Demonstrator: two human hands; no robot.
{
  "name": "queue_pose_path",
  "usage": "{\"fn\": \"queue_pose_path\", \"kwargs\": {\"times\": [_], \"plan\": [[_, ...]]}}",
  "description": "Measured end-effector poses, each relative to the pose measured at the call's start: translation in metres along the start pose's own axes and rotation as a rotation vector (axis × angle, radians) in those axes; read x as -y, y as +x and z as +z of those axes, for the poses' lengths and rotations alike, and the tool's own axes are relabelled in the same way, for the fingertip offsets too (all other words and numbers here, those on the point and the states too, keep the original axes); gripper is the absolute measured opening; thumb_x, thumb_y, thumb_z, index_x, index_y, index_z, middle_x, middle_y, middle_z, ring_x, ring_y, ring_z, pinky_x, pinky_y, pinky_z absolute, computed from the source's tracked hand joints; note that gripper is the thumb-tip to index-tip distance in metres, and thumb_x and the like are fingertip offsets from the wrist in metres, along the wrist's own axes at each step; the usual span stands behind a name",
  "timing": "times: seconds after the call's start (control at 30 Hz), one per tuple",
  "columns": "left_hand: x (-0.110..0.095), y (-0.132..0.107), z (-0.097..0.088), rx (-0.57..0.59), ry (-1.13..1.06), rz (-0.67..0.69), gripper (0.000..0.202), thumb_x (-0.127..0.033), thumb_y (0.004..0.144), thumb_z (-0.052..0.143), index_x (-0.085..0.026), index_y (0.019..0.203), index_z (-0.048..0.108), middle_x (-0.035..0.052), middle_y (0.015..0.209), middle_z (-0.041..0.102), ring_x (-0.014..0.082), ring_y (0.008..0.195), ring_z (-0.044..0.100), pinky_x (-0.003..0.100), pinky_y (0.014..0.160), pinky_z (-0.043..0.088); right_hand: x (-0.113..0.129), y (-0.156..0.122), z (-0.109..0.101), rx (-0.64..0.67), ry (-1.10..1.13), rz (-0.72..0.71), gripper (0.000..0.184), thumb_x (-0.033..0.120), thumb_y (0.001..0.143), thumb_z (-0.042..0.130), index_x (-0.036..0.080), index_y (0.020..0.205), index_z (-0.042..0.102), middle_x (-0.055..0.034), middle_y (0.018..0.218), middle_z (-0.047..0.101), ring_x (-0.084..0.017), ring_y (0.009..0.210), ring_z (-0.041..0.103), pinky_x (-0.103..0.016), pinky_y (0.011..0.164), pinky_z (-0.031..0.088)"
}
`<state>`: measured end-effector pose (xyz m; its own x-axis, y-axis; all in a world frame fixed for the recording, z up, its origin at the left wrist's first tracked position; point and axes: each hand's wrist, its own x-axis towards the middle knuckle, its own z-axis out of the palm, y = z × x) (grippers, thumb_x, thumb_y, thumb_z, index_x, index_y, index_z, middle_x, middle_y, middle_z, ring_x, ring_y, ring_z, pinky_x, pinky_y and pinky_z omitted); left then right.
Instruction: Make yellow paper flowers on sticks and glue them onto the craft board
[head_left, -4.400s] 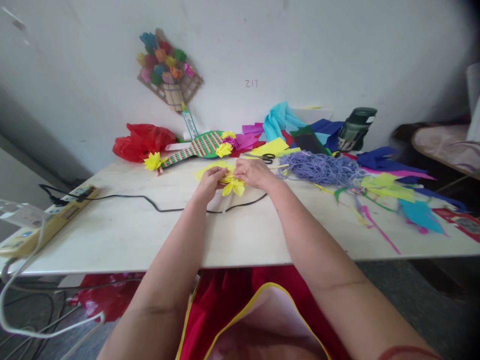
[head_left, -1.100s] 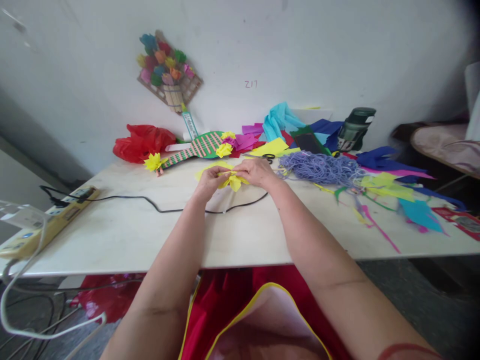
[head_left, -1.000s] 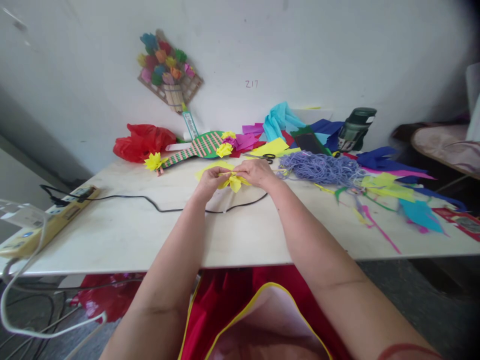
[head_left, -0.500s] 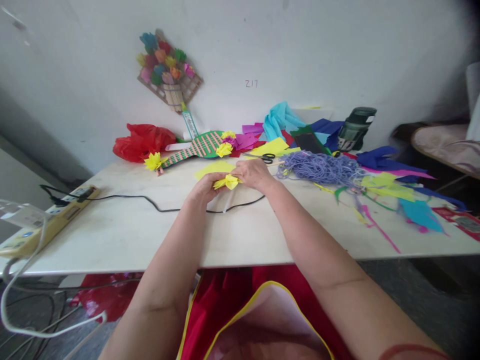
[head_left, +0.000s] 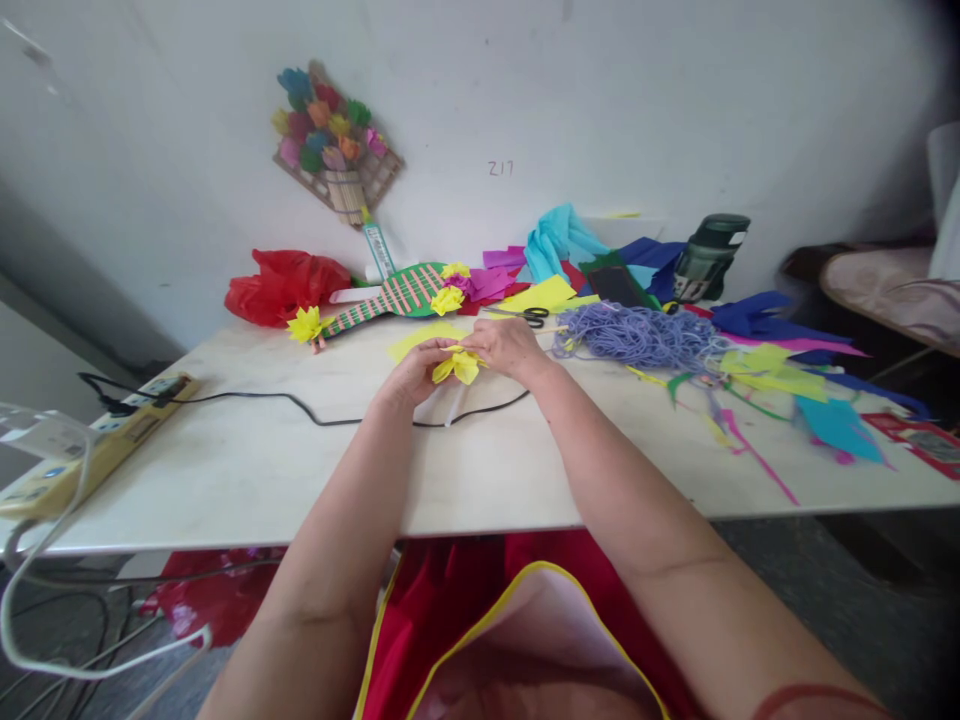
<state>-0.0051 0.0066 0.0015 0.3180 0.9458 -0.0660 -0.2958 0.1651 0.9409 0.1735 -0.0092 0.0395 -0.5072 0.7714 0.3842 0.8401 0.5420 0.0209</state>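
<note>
The left hand and right hand pinch a yellow flower between their fingertips (whether it touches the table, I can't quite tell), left of the purple string.

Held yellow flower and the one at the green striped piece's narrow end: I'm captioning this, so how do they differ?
The held flower is gripped by the left hand and right hand; the end flower sits untouched at the narrow end of the green piece. The held flower shows a few broad petals, partly hidden; the end flower shows more pointed ones. Both are yellow.
</note>
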Motion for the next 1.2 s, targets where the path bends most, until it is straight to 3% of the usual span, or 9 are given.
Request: {"fn": "queue_pose_path", "kwargs": {"times": [0.37, 0.77, 1.2], "plan": [[0.004, 0.001, -0.004, 0.053, 0.050, 0.132, 0.037, -0.017, 0.054, 0.078, -0.012, 0.087, 0.063, 0.0035, 0.078, 0.069, 0.0138, 0.064, 0.065, 0.027, 0.060, 0.053, -0.008, 0.001, 0.004, -0.018, 0.026, -0.004, 0.035, 0.036, 0.095, 0.043, 0.029, 0.116, 0.070, -0.0038, 0.110, 0.072, -0.020, 0.098, 0.063, -0.028, 0.072, 0.038], [0.002, 0.000, -0.003, 0.009, 0.045, 0.167, 0.036, -0.013, 0.052, 0.078, -0.013, 0.086, 0.066, 0.0035, 0.076, 0.071, 0.0137, 0.063, 0.065, 0.026, 0.061, 0.053, -0.014, 0.000, 0.002, -0.059, 0.097, 0.028, 0.033, 0.034, 0.093, 0.047, 0.027, 0.118, 0.068, -0.0041, 0.116, 0.071, -0.020, 0.104, 0.064, -0.029, 0.085, 0.043], [0.001, 0.000, -0.005, -0.011, 0.072, 0.188, 0.035, -0.017, 0.055, 0.078, -0.013, 0.087, 0.065, 0.0028, 0.074, 0.070, 0.0127, 0.062, 0.065, 0.025, 0.061, 0.053, -0.020, -0.001, 0.002, -0.045, 0.053, 0.033, 0.033, 0.037, 0.093, 0.047, 0.027, 0.111, 0.072, -0.0032, 0.108, 0.073, -0.019, 0.099, 0.063, -0.027, 0.074, 0.039]]}}
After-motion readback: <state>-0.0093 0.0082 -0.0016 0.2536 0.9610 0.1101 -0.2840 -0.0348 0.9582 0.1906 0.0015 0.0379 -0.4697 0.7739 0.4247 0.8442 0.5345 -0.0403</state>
